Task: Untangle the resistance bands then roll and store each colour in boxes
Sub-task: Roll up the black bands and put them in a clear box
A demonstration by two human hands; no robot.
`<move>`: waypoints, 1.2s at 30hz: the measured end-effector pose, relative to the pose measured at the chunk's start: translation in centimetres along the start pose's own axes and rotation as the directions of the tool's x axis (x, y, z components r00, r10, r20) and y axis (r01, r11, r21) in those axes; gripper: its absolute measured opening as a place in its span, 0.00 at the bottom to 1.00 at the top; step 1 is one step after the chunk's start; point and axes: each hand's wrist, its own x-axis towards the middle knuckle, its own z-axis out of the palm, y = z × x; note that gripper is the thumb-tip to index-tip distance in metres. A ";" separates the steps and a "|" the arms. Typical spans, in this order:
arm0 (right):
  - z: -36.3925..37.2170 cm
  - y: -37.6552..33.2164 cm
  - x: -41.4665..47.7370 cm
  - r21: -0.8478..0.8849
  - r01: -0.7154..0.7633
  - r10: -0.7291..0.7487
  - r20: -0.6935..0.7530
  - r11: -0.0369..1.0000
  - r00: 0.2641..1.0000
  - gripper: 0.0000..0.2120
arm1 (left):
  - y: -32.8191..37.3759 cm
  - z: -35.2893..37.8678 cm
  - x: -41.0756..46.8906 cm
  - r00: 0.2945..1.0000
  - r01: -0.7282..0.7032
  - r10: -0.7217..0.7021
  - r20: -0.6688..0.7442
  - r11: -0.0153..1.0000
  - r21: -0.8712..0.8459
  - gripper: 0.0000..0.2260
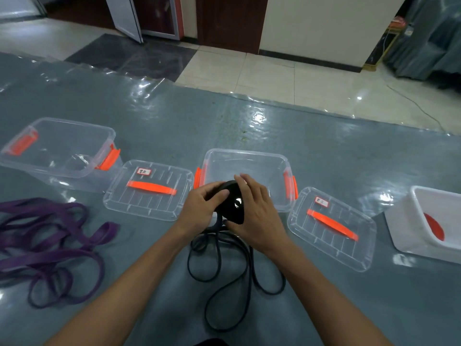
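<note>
Both hands close on the half-wound coil of the black band (233, 204), held upright between them just above the desk (324, 308): the left hand (199, 208) curls round its left edge with the thumb on its face, and the right hand (257, 211) cups its right side, thumb at the lower rim. The unrolled rest of the band hangs from the coil's underside and trails in loose loops towards the person, so winding has to draw it up from the near side. The open clear box (247, 154) stands directly behind the coil, slightly nearer the right hand, while the purple bands (50, 245) lie well apart to the left
</note>
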 end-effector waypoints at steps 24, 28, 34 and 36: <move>-0.3 4.1 4.2 -0.130 0.182 -0.164 0.138 0.975 0.977 0.49 | 0.0 -0.8 6.6 0.946 -0.048 -0.040 0.323 0.964 0.260 0.16; 0.1 4.9 5.9 -0.067 0.085 -0.086 -0.003 0.994 0.996 0.44 | -0.5 0.3 8.3 0.988 0.011 -0.047 0.149 0.972 0.235 0.20; 2.2 7.0 8.2 -0.018 -0.142 0.143 0.077 0.990 0.987 0.41 | -2.8 2.7 10.5 0.989 0.121 -0.139 0.041 0.948 0.295 0.18; 3.0 7.8 8.8 -0.027 -0.179 0.181 0.139 0.983 0.974 0.41 | -3.8 2.9 11.4 0.976 0.187 -0.217 0.036 0.906 0.379 0.13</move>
